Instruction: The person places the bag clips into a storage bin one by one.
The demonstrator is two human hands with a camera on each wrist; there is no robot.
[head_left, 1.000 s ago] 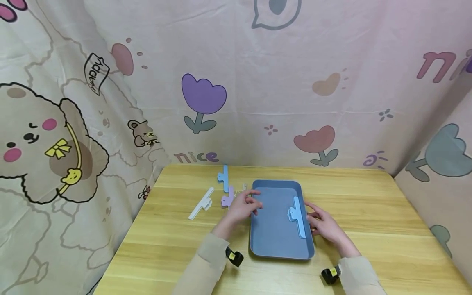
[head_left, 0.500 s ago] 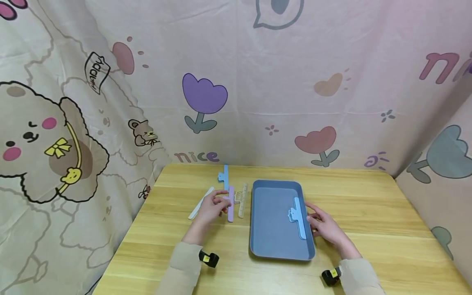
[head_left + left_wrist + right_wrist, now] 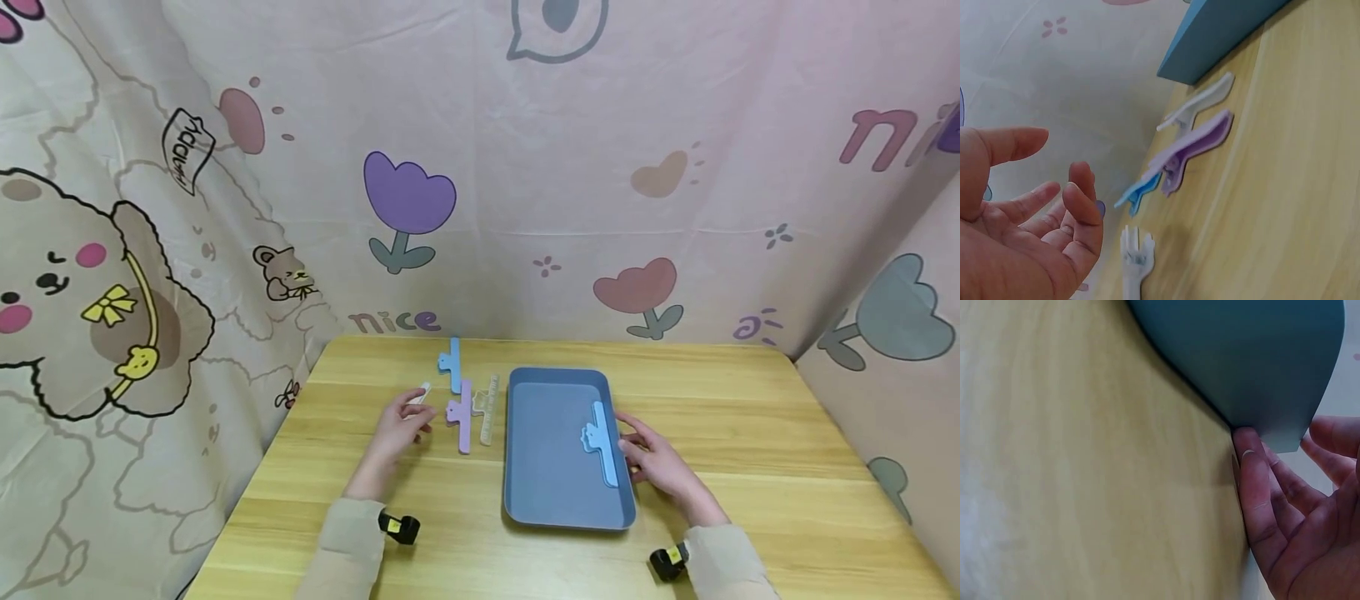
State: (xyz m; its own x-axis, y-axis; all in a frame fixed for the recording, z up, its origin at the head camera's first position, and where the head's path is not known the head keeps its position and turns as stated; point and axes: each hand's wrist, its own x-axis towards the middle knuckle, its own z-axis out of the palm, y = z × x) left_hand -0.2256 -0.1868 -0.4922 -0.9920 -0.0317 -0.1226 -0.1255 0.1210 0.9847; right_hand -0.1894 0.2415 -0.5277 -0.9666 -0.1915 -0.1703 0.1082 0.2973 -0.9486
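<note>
My left hand (image 3: 397, 429) hovers over a white clip (image 3: 423, 392), covering most of it in the head view. In the left wrist view its fingers are loosely bent with nothing between them, and the white clip (image 3: 1137, 259) lies below. Right beside it are a purple clip (image 3: 465, 417), a clear clip (image 3: 489, 410) and, farther back, a blue clip (image 3: 454, 365). My right hand (image 3: 660, 467) rests relaxed fingers against the right wall of a blue-grey tray (image 3: 555, 527). Another blue clip (image 3: 602, 442) lies inside the tray, along its right side.
The wooden table (image 3: 735, 417) runs back to a printed cloth (image 3: 525, 167) hanging behind it. More printed cloth (image 3: 135, 450) hangs along the left edge. Black wrist cameras (image 3: 399, 527) sit at both sleeves.
My left hand has moved left from the tray's left rim, past the clear and purple clips, to the white clip. The right hand has stayed at the tray.
</note>
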